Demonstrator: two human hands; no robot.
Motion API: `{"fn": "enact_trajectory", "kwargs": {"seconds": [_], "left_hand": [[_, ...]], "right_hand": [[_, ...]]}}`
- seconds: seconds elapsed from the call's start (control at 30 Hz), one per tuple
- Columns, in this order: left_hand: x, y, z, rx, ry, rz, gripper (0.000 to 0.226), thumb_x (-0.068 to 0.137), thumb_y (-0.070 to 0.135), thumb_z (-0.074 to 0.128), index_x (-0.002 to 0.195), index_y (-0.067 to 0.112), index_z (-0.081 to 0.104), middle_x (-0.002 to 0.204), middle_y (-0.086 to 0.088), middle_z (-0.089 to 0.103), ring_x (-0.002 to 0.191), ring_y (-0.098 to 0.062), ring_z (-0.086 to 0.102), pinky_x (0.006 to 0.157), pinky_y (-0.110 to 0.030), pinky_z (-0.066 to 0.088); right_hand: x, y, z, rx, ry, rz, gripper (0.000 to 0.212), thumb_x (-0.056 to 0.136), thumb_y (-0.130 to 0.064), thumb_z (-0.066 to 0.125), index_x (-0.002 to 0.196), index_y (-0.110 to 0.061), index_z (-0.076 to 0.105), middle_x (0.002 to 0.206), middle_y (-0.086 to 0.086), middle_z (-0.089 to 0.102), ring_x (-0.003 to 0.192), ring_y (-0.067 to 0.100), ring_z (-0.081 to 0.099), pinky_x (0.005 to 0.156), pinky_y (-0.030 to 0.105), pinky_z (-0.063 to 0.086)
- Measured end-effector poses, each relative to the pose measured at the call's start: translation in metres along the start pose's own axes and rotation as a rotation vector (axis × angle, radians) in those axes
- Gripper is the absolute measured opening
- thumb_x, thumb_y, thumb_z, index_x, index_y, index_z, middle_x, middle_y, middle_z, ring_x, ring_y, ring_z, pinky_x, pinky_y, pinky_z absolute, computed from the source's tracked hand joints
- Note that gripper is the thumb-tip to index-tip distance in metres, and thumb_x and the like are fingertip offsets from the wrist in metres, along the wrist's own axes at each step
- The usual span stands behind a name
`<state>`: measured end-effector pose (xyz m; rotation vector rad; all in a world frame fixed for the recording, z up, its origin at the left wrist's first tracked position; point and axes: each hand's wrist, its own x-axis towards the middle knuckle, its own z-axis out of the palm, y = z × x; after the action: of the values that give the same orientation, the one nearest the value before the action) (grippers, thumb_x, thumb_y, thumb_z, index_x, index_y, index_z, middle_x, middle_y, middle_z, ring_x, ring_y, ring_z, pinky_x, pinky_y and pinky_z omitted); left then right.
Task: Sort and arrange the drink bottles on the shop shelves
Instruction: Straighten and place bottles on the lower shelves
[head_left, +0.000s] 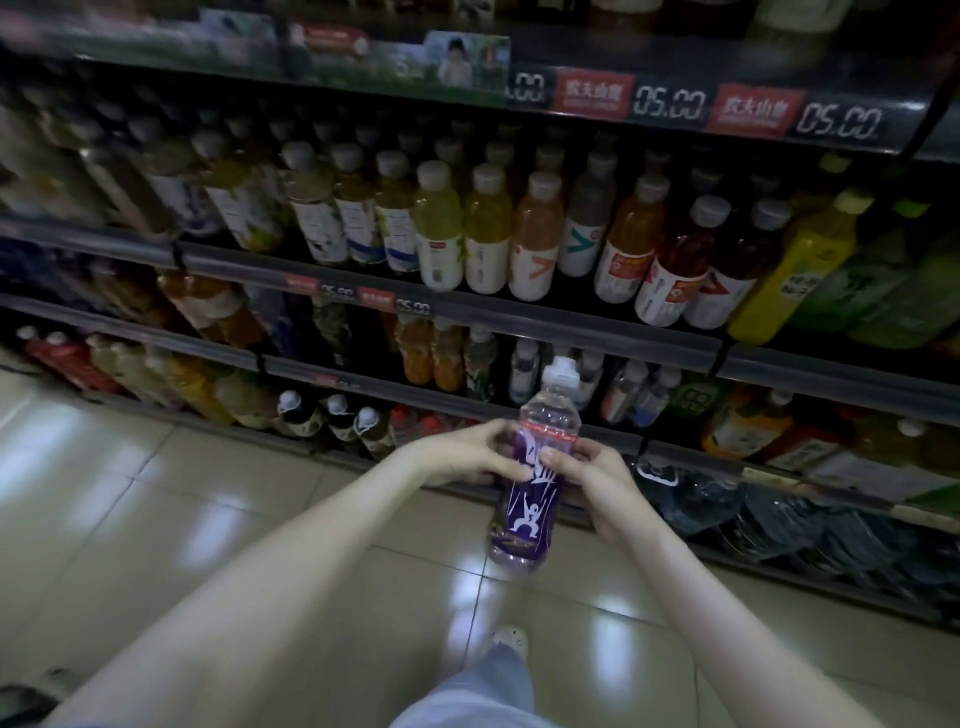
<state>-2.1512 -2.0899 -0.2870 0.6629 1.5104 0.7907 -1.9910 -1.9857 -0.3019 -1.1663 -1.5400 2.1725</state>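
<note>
A clear bottle with a purple label and a white cap (530, 499) is upright in front of me, held between both hands. My left hand (467, 454) grips its left side at the top of the label. My right hand (597, 483) grips its right side, thumb across the label. Behind it the shop shelves (571, 322) carry rows of drink bottles: yellow, orange and red juices on the middle shelf, smaller bottles below.
Large blue water jugs (769, 514) fill the lowest shelf at the right. Red price tags (753, 109) run along the top shelf edge. A glossy tiled floor (208, 519) lies below, with my leg and shoe (506, 644) near the bottom centre.
</note>
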Motion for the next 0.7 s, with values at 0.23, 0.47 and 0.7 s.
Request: {"fn": "enact_trajectory", "kwargs": {"seconds": [0.23,0.47,0.7], "left_hand": [[-0.07,-0.051,0.001,-0.035,0.176,-0.001,0.031,0.083,0.018,0.074,0.112,0.019,0.062,0.099,0.0,0.071,0.09,-0.013,0.068,0.081,-0.026,0.053],[-0.11,-0.087,-0.056,-0.022,0.305,0.069,0.055,0.07,0.011,0.083,0.12,0.014,0.062,0.099,0.0,0.073,0.087,-0.008,0.069,0.078,-0.021,0.054],[-0.128,-0.118,-0.182,0.035,0.357,0.118,0.056,0.071,0.011,0.083,0.122,0.012,0.062,0.111,0.001,0.07,0.094,-0.002,0.065,0.077,-0.011,0.051]], "right_hand": [[-0.035,0.019,0.055,0.043,-0.16,0.021,0.049,0.076,-0.025,0.074,0.117,-0.002,0.062,0.105,0.016,0.072,0.093,0.027,0.07,0.082,0.045,0.057],[-0.031,0.021,0.13,-0.208,-0.197,0.056,0.054,0.071,-0.022,0.084,0.118,-0.015,0.059,0.111,0.006,0.071,0.095,0.02,0.071,0.071,0.034,0.057],[0.029,0.014,0.249,-0.228,-0.188,0.024,0.035,0.08,-0.01,0.076,0.112,-0.011,0.061,0.094,0.006,0.073,0.073,0.012,0.07,0.056,0.023,0.052]]}}
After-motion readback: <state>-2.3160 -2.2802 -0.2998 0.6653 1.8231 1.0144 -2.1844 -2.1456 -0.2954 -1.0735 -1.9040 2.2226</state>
